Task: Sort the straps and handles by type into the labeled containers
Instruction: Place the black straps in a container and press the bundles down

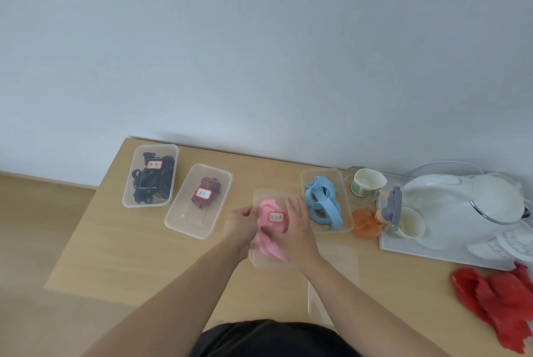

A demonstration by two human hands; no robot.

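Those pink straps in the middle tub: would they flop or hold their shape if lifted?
Probably floppy: the pink straps lie curved and bunched in their clear tub. Probably light too, since they look like thin bands.

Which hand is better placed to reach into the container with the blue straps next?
Right. The right hand is on the right side of the pink-strap container, beside the blue-strap container; the left hand is on the left side and would have to cross over.
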